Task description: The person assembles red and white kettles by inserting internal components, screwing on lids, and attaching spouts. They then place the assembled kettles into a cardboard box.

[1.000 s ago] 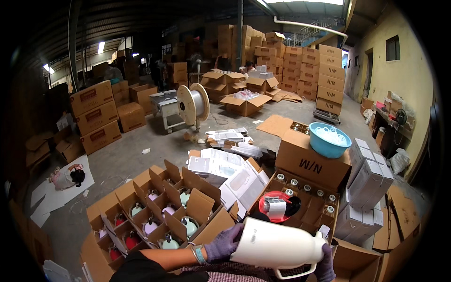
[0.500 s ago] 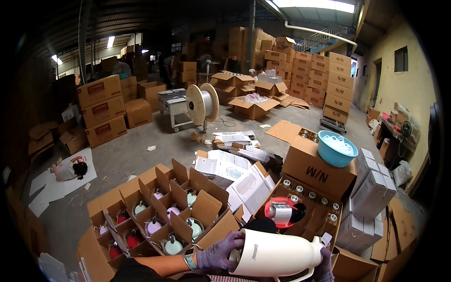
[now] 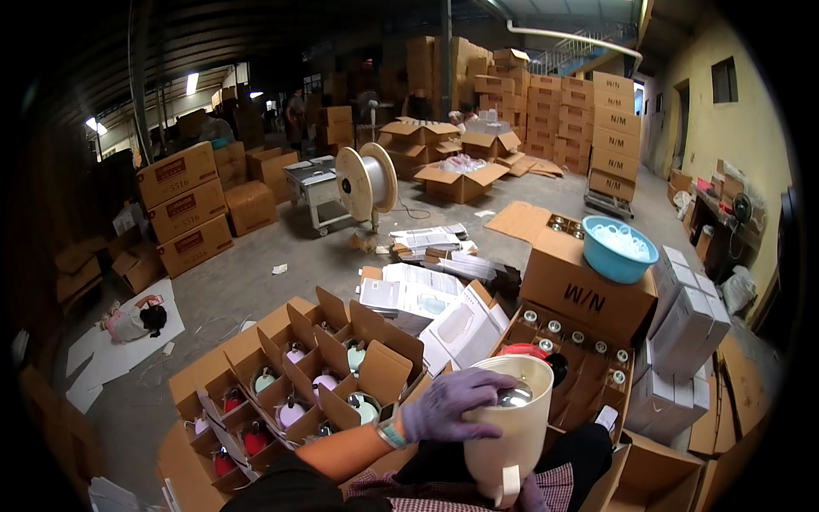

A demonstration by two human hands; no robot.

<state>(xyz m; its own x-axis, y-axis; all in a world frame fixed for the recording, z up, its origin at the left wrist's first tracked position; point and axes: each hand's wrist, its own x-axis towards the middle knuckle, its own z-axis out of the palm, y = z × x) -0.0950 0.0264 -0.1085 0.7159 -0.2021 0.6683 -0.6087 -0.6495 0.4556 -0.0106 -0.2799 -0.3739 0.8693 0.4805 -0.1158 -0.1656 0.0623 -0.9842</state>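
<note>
A cream-white thermos jug body [image 3: 503, 439] stands roughly upright before me, its wide open end facing up and its handle [image 3: 509, 486] low on the near side. Inside the opening a shiny silver liner [image 3: 515, 395] shows. Gloved in purple, my left hand [image 3: 450, 406] grips the rim, fingers reaching over the opening and thumb on the outer wall. My right hand [image 3: 534, 495], also gloved, supports the jug from below beside the handle, mostly hidden. A divided carton [image 3: 328, 299] on the left holds red, lilac and mint jugs.
On the right, an open carton [image 3: 627, 388] holds several silver-topped liners; a red bowl [image 3: 522, 349] is partly hidden behind the jug. A blue basin [image 3: 620, 264] of clear plastic parts rests on a carton. White boxes [image 3: 689, 341] stack farther right. A person lies on cardboard [image 3: 128, 346] at left.
The jug has swung from lying sideways to standing with its open end up. My left hand has risen with that end, and my right hand has dropped beneath the jug.
</note>
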